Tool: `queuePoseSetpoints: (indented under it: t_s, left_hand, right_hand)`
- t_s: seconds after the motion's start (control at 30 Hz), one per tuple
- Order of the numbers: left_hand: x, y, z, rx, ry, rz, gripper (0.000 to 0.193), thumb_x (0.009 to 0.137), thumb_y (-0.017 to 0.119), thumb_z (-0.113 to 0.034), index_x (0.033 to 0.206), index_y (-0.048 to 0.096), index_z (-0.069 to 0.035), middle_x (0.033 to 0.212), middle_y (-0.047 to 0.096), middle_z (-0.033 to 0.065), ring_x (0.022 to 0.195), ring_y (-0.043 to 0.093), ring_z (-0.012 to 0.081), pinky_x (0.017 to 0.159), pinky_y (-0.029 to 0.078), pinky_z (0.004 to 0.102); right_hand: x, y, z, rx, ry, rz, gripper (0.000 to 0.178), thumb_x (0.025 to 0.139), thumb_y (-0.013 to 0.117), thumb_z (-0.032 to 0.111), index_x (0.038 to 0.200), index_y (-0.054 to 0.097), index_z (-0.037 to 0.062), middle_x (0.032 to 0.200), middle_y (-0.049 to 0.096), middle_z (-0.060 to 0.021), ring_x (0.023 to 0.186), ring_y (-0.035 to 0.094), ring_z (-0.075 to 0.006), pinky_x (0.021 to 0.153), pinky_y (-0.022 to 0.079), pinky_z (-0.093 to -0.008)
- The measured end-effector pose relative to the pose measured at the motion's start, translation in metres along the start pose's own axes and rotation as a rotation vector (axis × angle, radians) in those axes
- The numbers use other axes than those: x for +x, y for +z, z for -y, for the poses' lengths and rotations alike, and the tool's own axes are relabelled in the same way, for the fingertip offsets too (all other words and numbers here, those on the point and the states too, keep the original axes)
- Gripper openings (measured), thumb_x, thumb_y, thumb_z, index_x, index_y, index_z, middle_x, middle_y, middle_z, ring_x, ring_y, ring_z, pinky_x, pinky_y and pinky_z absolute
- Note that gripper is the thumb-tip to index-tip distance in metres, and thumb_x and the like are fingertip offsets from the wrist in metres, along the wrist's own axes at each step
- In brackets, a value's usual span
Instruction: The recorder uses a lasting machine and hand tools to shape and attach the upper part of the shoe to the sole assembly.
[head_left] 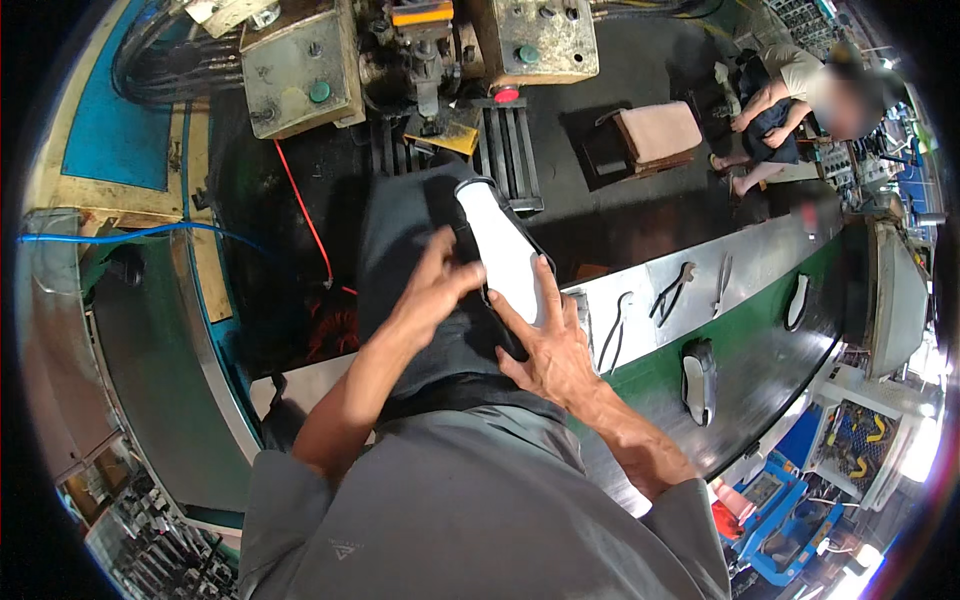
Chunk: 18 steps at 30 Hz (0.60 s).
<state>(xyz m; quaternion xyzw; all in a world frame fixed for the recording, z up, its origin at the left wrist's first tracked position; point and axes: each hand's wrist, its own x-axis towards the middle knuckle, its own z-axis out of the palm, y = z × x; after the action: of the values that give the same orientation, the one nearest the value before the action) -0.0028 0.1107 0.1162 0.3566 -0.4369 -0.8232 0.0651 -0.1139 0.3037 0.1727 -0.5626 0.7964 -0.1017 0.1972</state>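
A dark shoe upper with a white sole-shaped piece (505,250) facing up lies across my lap, its toe pointing away from me. My right hand (550,345) grips its near end, with two fingers spread over the white surface and the thumb by the heel edge. At the left side my left hand (430,290) has its fingers apart, with the thumb at the rim of the white piece; it is slightly blurred. Part of the upper is hidden beneath my right hand.
Pincers (672,293), pliers (617,332) and tweezers (722,285) lie on a metal ledge at right. A green belt beside it carries another shoe (698,382) and a further one (797,302). Ahead stands a machine (425,75); a seated person (785,95) is beyond a padded stool (657,133).
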Motion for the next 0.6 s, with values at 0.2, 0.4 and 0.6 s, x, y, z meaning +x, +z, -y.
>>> queuePoseSetpoints:
  t_s: [0.2,0.4,0.6]
  left_hand:
    - [0.117,-0.045,0.005,0.87,0.793,-0.425,0.021,0.1,0.065,-0.013,0.111,0.076,0.002,0.104,0.076,0.0243,0.101,0.073,0.047,0.087,0.059,0.0518]
    - [0.118,-0.052,0.004,0.825,0.619,-0.364,0.024,0.105,0.064,-0.02,0.106,0.074,0.001,0.098,0.076,0.0225,0.095,0.074,0.0432,0.083,0.056,0.0506]
    - [0.129,-0.114,-0.017,0.256,0.443,-0.223,0.05,0.113,0.062,-0.034,0.15,0.061,-0.001,0.136,0.068,0.0137,0.116,0.067,0.028,0.105,0.054,0.0435]
  right_hand:
    - [0.004,-0.001,0.003,0.074,-0.066,-0.049,0.073,0.084,0.083,0.028,0.154,0.061,0.0337,0.175,0.011,-0.0312,0.129,0.05,-0.0625,0.101,0.058,-0.0626]
    - [0.011,-0.013,0.001,0.047,-0.066,0.012,0.071,0.082,0.084,0.032,0.151,0.066,0.0306,0.175,0.016,-0.0302,0.133,0.051,-0.0562,0.112,0.05,-0.0604]
    - [0.046,-0.099,0.012,0.213,-0.14,-0.188,0.07,0.079,0.088,0.031,0.145,0.071,0.019,0.17,0.026,-0.0349,0.153,0.038,-0.0555,0.122,0.041,-0.0619]
